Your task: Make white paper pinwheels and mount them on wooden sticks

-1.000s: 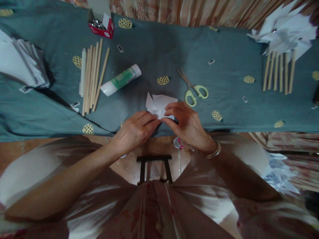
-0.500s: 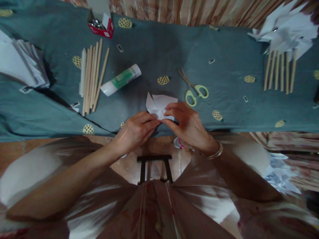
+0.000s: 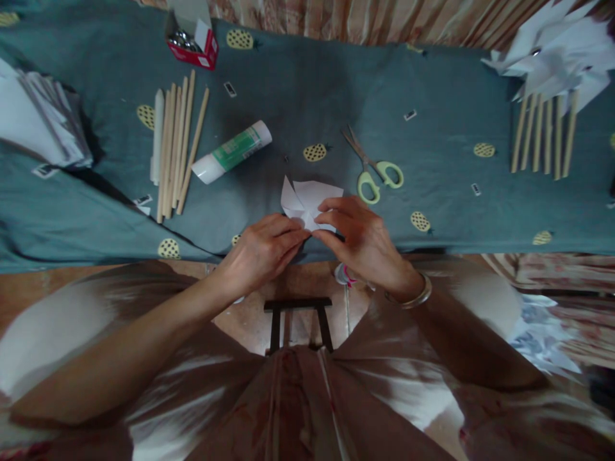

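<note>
At the near edge of the green cloth [image 3: 446, 211], a folded white paper [image 3: 312, 198] lies just beyond and between the two hands, most of it reaching away past the fingertips; the left hand [image 3: 266, 246] presses its near left corner, thumb and fingers brought together on it; the right hand [image 3: 358, 237] covers its right side, fingers curved over the sheet and thumb at the near edge, the two thumbs meeting or almost meeting there; whether the right fingers pinch the paper or only rest on it, I cannot tell. Near the right hand, beyond it, lie the scissors [image 3: 372, 171], blades slightly parted and pointing away; left of the paper and farther off is the glue stick [image 3: 232, 152], slanted; wooden sticks [image 3: 177, 147] lie left of that, with the open red box [image 3: 193, 46] beyond them.
</note>
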`<action>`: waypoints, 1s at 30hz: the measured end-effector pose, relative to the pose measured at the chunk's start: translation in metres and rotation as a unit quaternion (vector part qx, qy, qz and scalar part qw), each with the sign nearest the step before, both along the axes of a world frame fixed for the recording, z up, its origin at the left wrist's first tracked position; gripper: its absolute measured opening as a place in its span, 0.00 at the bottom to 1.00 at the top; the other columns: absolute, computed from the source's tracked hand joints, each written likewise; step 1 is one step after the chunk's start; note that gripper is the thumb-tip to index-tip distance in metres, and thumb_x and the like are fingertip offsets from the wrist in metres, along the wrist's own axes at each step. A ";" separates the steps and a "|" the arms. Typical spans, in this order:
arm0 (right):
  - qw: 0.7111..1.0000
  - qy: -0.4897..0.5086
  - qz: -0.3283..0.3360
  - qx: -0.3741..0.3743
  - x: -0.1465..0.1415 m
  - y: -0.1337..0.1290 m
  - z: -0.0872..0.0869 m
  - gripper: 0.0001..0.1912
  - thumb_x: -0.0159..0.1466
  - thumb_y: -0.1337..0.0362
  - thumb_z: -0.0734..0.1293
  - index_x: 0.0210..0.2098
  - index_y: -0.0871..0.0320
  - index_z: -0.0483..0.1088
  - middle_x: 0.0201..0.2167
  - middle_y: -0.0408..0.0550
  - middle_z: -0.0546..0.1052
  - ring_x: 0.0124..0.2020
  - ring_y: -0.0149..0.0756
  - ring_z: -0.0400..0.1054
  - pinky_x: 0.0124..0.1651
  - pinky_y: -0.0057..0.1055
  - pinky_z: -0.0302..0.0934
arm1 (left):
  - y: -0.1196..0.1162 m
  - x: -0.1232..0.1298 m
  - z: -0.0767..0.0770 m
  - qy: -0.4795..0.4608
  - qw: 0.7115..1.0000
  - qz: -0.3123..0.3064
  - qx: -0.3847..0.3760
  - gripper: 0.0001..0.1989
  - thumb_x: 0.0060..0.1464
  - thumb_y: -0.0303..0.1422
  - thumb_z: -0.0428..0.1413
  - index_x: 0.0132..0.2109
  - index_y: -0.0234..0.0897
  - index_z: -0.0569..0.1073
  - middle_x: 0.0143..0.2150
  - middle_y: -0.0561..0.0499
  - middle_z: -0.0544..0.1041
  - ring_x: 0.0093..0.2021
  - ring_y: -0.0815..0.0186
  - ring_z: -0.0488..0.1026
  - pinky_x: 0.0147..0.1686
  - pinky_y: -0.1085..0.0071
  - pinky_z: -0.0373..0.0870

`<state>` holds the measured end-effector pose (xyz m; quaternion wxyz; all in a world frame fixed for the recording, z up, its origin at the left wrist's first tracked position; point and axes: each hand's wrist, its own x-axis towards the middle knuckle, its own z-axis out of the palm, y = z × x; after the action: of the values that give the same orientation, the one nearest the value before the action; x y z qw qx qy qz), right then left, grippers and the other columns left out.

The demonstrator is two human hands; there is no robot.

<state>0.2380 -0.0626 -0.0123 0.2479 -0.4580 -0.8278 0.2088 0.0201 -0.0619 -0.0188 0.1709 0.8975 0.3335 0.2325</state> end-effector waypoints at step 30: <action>1.000 -0.016 0.008 -0.022 -0.007 -0.004 -0.002 0.15 0.69 0.67 0.60 0.52 0.43 0.66 0.52 0.47 0.71 0.52 0.46 0.67 0.56 0.48 0.65 | 0.001 0.001 0.001 -0.009 1.000 0.002 -0.023 0.11 0.65 0.28 0.51 0.47 0.33 0.78 0.41 0.44 0.80 0.41 0.63 0.77 0.41 0.68 0.76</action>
<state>0.2312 -0.0668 -0.0141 0.2226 -0.4600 -0.8306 0.2215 0.0211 -0.0607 -0.0178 0.1943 0.8905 0.3394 0.2327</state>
